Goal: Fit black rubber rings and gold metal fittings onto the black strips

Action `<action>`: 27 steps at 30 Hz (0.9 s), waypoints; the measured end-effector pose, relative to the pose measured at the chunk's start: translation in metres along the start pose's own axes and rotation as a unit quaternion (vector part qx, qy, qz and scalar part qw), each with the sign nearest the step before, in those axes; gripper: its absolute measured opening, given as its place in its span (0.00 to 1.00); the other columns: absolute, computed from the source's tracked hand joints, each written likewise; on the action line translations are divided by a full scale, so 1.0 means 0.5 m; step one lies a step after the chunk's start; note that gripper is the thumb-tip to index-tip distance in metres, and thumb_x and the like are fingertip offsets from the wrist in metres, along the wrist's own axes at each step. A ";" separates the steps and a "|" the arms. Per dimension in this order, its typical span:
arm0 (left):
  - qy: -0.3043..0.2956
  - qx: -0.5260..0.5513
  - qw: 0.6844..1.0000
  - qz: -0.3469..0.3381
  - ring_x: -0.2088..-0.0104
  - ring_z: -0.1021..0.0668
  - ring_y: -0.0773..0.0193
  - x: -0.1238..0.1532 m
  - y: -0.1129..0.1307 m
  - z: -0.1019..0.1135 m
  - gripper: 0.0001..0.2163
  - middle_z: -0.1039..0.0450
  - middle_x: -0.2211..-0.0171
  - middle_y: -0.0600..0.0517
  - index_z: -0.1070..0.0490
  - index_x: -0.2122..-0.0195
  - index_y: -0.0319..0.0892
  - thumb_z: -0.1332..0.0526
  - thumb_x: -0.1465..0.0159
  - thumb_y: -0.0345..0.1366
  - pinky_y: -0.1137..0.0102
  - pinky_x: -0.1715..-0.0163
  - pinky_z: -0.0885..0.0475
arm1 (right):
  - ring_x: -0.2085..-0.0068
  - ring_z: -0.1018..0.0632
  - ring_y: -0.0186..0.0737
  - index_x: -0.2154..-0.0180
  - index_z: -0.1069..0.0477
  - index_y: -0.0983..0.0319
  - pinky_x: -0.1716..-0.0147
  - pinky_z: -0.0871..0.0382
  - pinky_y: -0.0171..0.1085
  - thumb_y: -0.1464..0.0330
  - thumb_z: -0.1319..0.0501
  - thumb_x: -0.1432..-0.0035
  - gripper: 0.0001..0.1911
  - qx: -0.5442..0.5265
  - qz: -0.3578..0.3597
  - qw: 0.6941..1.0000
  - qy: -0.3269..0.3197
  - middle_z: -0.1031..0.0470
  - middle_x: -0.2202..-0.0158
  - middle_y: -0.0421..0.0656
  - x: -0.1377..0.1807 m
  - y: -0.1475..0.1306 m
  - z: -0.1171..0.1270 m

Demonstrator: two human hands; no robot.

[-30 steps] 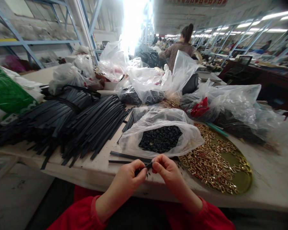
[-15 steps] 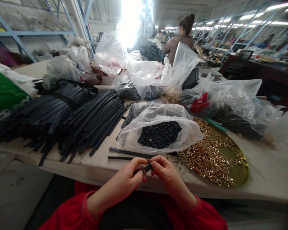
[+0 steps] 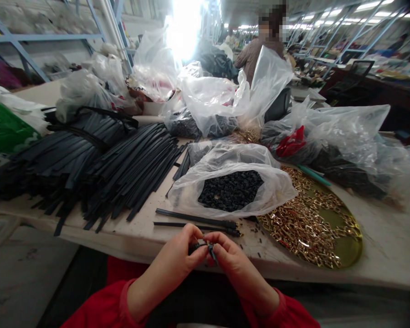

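At the table's front edge both hands are closed in a pinch, almost touching each other. My left hand (image 3: 182, 250) grips a black strap (image 3: 194, 247) near its end. My right hand (image 3: 230, 255) pinches the strap's folded tip, beside a small gold buckle (image 3: 209, 243); the fingers hide part of both. Just beyond the hands lie two narrow black straps (image 3: 194, 218) with small metal fittings at their right ends. Behind these, an open clear plastic bag (image 3: 276, 193) holds small black loops (image 3: 230, 190). To the right, a round gold tray (image 3: 357, 243) carries many gold buckles (image 3: 299, 230).
A large pile of black straps (image 3: 133, 168) covers the table's left side. Clear plastic bags (image 3: 355, 130) of parts line the back and right. A teal tool (image 3: 314, 175) lies by the tray. A green bag (image 3: 7, 130) stands far left. Another person (image 3: 256, 57) is beyond the table.
My right fingers have turned and come closer to my left hand, bending the strap's tip downward at the buckle. The view has shifted slightly.
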State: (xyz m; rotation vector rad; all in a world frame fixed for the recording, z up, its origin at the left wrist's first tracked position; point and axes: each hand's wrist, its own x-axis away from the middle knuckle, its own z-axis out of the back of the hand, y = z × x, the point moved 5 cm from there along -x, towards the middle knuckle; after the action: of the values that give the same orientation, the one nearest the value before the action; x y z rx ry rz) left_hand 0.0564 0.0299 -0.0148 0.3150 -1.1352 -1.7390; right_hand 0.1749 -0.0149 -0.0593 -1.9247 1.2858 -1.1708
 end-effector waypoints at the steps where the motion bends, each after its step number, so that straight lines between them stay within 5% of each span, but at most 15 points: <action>1: 0.004 -0.015 1.000 0.004 0.73 0.30 0.66 0.002 0.000 0.000 0.06 0.32 0.75 0.56 0.37 0.67 0.41 0.43 0.43 0.37 0.73 0.74 0.39 | 0.74 0.33 0.30 0.67 0.34 0.63 0.73 0.41 0.30 0.58 0.35 0.54 0.17 -0.006 -0.009 1.000 -0.008 0.32 0.74 0.37 0.000 0.006 -0.001; 9: -0.032 0.045 0.998 0.009 0.69 0.27 0.64 0.018 0.006 -0.006 0.06 0.27 0.70 0.53 0.31 0.68 0.40 0.43 0.44 0.36 0.72 0.69 0.35 | 0.74 0.34 0.30 0.75 0.41 0.62 0.73 0.41 0.30 0.60 0.34 0.56 0.18 -0.034 -0.001 0.999 -0.032 0.35 0.76 0.35 0.010 0.006 -0.013; 17: -0.060 0.226 0.972 0.039 0.66 0.26 0.64 0.044 0.015 -0.021 0.08 0.26 0.67 0.51 0.31 0.65 0.38 0.43 0.46 0.33 0.72 0.65 0.33 | 0.79 0.37 0.29 0.70 0.44 0.59 0.79 0.43 0.29 0.57 0.39 0.52 0.17 0.096 0.098 0.984 0.113 0.40 0.79 0.32 0.014 -0.001 0.001; 21: -0.069 0.283 0.954 0.077 0.67 0.27 0.65 0.050 0.005 -0.033 0.08 0.27 0.70 0.52 0.31 0.67 0.37 0.41 0.47 0.36 0.72 0.67 0.34 | 0.77 0.35 0.30 0.66 0.40 0.59 0.78 0.42 0.30 0.58 0.44 0.45 0.12 0.164 0.111 0.979 0.055 0.37 0.78 0.34 0.023 -0.002 -0.008; 27: -0.089 0.307 0.942 0.098 0.69 0.28 0.66 0.064 -0.002 -0.040 0.09 0.27 0.70 0.52 0.30 0.67 0.37 0.39 0.48 0.36 0.74 0.71 0.36 | 0.82 0.36 0.27 0.70 0.42 0.60 0.82 0.47 0.27 0.59 0.37 0.51 0.16 0.126 0.008 0.992 -0.026 0.32 0.80 0.33 0.037 0.005 -0.014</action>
State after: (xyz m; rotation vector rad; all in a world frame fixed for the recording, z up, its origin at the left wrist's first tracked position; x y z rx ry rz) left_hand 0.0537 -0.0074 -0.0172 0.4080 -1.7738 -1.2213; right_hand 0.1707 -0.0330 -0.0513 -1.7465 1.0680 -1.2039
